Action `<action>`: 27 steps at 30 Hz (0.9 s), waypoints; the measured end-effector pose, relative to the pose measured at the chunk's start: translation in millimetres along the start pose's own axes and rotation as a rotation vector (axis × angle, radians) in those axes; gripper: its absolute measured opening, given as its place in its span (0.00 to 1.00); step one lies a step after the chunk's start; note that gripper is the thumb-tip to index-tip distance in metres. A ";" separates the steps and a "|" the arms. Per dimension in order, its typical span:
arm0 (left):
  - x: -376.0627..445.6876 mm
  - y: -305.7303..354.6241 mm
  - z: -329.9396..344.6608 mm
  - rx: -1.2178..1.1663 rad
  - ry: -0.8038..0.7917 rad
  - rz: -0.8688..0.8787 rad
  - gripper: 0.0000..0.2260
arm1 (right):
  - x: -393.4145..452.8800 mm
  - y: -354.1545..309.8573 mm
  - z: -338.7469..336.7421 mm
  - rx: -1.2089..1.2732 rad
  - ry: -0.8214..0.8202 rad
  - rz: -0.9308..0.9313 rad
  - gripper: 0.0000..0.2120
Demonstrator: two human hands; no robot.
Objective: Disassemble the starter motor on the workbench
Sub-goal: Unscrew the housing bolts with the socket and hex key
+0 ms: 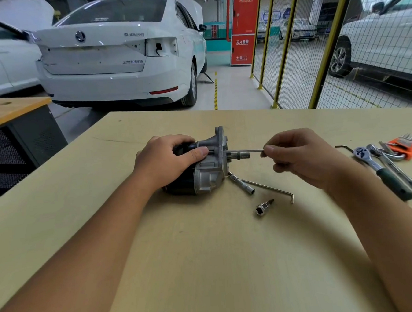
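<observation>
The starter motor (207,174) lies on its side in the middle of the workbench (207,265), its black body to the left and its silver housing and flange to the right. My left hand (166,161) grips the motor's black body from above, thumb on the housing. My right hand (300,156) pinches the end of a thin metal rod (246,151) that runs horizontally into the flange, just above the motor's short shaft (242,156).
In front of the motor lie a long socket (242,185), a bent hex key (273,190) and a small bit socket (264,207). At the right edge are a ratchet with a green handle (381,172), more wrenches and an orange hex key holder (404,148).
</observation>
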State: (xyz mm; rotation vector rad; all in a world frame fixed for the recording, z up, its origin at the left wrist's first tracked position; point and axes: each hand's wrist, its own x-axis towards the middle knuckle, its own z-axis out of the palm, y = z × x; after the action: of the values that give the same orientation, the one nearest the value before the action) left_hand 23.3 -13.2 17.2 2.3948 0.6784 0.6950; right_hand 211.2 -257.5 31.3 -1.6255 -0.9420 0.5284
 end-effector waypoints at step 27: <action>-0.7 1.2 -1.0 0.005 0.006 0.007 0.33 | -7.6 -10.1 7.8 0.099 0.118 -0.104 0.11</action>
State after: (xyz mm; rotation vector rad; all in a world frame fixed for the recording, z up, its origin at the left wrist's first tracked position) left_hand 22.6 -14.1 18.4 2.4015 0.6759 0.7047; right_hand 197.9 -258.4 37.8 -1.4937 -0.8941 0.3972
